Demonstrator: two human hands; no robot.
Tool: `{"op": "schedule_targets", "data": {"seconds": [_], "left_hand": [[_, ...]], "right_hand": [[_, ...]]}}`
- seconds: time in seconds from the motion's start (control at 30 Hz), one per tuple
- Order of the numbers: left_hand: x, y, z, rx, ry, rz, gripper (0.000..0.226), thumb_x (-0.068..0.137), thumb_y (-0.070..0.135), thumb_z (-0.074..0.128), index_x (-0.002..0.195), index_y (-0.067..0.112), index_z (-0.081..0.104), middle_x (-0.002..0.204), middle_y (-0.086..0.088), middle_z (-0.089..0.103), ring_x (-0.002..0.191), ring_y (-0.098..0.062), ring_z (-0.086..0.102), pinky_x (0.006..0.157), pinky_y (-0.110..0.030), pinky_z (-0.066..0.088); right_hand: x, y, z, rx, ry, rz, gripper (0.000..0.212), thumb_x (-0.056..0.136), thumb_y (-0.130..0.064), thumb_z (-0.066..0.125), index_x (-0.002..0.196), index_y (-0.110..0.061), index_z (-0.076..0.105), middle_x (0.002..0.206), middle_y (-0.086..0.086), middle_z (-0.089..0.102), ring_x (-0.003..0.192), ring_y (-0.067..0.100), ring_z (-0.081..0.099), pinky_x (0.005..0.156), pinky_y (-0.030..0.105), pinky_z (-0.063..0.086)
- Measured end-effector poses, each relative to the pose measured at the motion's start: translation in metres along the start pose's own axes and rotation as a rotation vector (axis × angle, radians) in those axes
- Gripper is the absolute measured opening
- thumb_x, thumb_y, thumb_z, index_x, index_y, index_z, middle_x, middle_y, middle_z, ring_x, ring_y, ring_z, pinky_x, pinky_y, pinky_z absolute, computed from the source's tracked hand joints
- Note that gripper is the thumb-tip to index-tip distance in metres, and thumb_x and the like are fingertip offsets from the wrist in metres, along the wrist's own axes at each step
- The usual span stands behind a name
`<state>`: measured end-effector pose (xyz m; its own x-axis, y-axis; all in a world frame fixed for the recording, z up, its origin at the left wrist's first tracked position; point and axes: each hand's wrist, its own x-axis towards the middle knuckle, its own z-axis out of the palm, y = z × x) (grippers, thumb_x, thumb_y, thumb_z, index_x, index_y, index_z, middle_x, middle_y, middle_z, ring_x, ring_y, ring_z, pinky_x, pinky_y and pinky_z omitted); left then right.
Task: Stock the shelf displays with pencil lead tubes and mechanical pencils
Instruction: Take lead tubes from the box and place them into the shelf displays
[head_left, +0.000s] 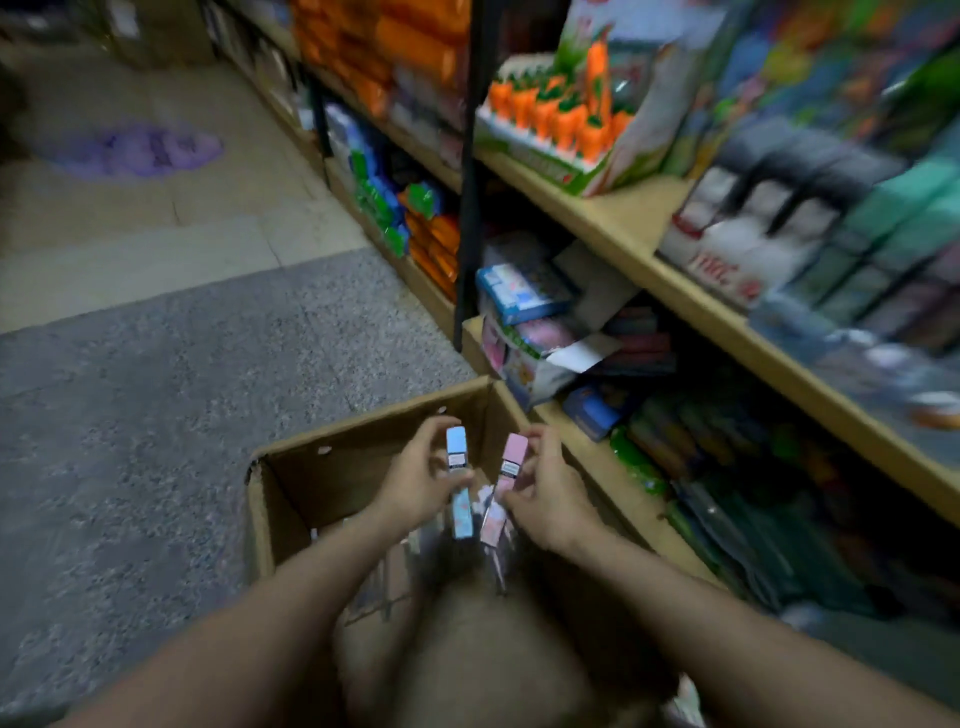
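My left hand (415, 478) grips a long light-blue pack (459, 483), held upright over an open cardboard box (363, 441). My right hand (550, 488) pinches a matching pink pack (505, 483) right beside it. Both packs carry a white label near the top. Blurred stock lies deeper in the box, partly hidden by my hands and forearms.
Wooden shelves (613, 218) run along the right, packed with stationery: an orange carrot-shaped display (561, 114), blue and pink boxes (524, 291), green and dark packs lower down. A black upright post (470, 208) divides the bays. Grey and beige floor tiles (156, 338) lie to the left.
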<state>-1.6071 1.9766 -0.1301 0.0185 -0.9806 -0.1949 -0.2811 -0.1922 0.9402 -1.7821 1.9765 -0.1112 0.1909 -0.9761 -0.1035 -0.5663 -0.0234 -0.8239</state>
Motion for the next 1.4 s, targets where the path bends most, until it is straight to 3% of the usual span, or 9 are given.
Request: {"op": "schedule_targets", "data": {"seconds": [0.13, 0.23, 0.4, 0.57, 0.73, 0.83, 1.03, 1.23, 1.4], "left_hand": [[-0.013, 0.095, 0.004, -0.014, -0.192, 0.268, 0.055, 0.082, -0.008, 0.068, 0.115, 0.034, 0.052, 0.097, -0.007, 0.066, 0.084, -0.011, 0.068, 0.069, -0.021, 0.054], [-0.033, 0.155, 0.012, -0.054, -0.282, 0.400, 0.053, 0.084, -0.005, 0.067, 0.115, 0.035, 0.052, 0.089, 0.003, 0.070, 0.077, -0.003, 0.067, 0.058, -0.014, 0.048], [-0.061, 0.219, 0.029, -0.127, -0.392, 0.507, 0.049, 0.087, 0.008, 0.068, 0.120, 0.040, 0.052, 0.097, -0.007, 0.074, 0.085, -0.019, 0.073, 0.054, -0.019, 0.050], [-0.065, 0.261, 0.052, -0.150, -0.464, 0.611, 0.049, 0.089, 0.007, 0.067, 0.124, 0.036, 0.050, 0.097, -0.003, 0.074, 0.090, -0.020, 0.073, 0.072, -0.035, 0.061], [-0.057, 0.287, 0.078, -0.140, -0.513, 0.685, 0.047, 0.088, 0.013, 0.069, 0.116, 0.048, 0.053, 0.097, -0.011, 0.071, 0.088, -0.022, 0.072, 0.065, -0.027, 0.057], [-0.047, 0.281, 0.085, -0.201, -0.491, 0.691, 0.048, 0.088, 0.012, 0.069, 0.120, 0.045, 0.053, 0.100, -0.012, 0.066, 0.086, -0.021, 0.073, 0.061, -0.020, 0.053], [-0.034, 0.271, 0.090, -0.327, -0.398, 0.639, 0.051, 0.087, 0.004, 0.068, 0.113, 0.046, 0.057, 0.090, 0.000, 0.072, 0.084, -0.020, 0.073, 0.063, -0.023, 0.055], [-0.031, 0.278, 0.093, -0.360, -0.386, 0.677, 0.049, 0.088, 0.004, 0.068, 0.120, 0.039, 0.054, 0.084, 0.005, 0.073, 0.084, -0.020, 0.073, 0.077, -0.028, 0.058], [-0.030, 0.275, 0.098, -0.364, -0.401, 0.665, 0.050, 0.087, 0.006, 0.069, 0.114, 0.046, 0.056, 0.094, -0.004, 0.073, 0.084, -0.019, 0.073, 0.079, -0.029, 0.057]], "right_hand": [[-0.034, -0.057, -0.084, -0.076, 0.138, -0.135, 0.055, 0.080, -0.015, 0.069, 0.107, -0.040, 0.028, 0.070, -0.011, 0.060, 0.059, -0.004, 0.060, 0.053, 0.011, 0.041], [-0.069, -0.088, -0.142, -0.045, 0.208, -0.182, 0.055, 0.081, -0.018, 0.072, 0.110, -0.039, 0.031, 0.079, -0.004, 0.065, 0.061, 0.007, 0.067, 0.060, 0.030, 0.055], [-0.118, -0.106, -0.223, 0.003, 0.401, -0.195, 0.055, 0.079, -0.019, 0.079, 0.105, -0.043, 0.036, 0.074, -0.012, 0.064, 0.059, 0.004, 0.064, 0.058, 0.023, 0.051], [-0.150, -0.101, -0.283, 0.038, 0.667, -0.190, 0.054, 0.077, -0.015, 0.081, 0.096, -0.037, 0.035, 0.082, 0.004, 0.067, 0.068, 0.020, 0.070, 0.067, 0.049, 0.059], [-0.162, -0.097, -0.319, -0.119, 0.868, -0.179, 0.060, 0.075, -0.019, 0.083, 0.091, -0.051, 0.035, 0.088, -0.006, 0.061, 0.069, 0.005, 0.068, 0.065, 0.035, 0.059], [-0.162, -0.092, -0.326, -0.268, 0.891, -0.186, 0.056, 0.081, -0.022, 0.078, 0.093, -0.053, 0.034, 0.090, -0.010, 0.061, 0.077, -0.005, 0.064, 0.058, 0.020, 0.053], [-0.142, -0.081, -0.331, -0.407, 0.896, -0.159, 0.036, 0.087, -0.013, 0.071, 0.096, -0.030, 0.040, 0.085, -0.012, 0.063, 0.079, -0.013, 0.061, 0.061, 0.006, 0.048], [-0.124, -0.072, -0.324, -0.533, 0.814, -0.082, 0.032, 0.089, -0.014, 0.068, 0.100, -0.025, 0.040, 0.089, -0.003, 0.066, 0.083, 0.016, 0.066, 0.071, 0.043, 0.058], [-0.117, -0.069, -0.322, -0.555, 0.806, -0.086, 0.030, 0.089, -0.014, 0.068, 0.098, -0.025, 0.042, 0.090, -0.004, 0.066, 0.083, 0.017, 0.066, 0.068, 0.034, 0.057]]}}
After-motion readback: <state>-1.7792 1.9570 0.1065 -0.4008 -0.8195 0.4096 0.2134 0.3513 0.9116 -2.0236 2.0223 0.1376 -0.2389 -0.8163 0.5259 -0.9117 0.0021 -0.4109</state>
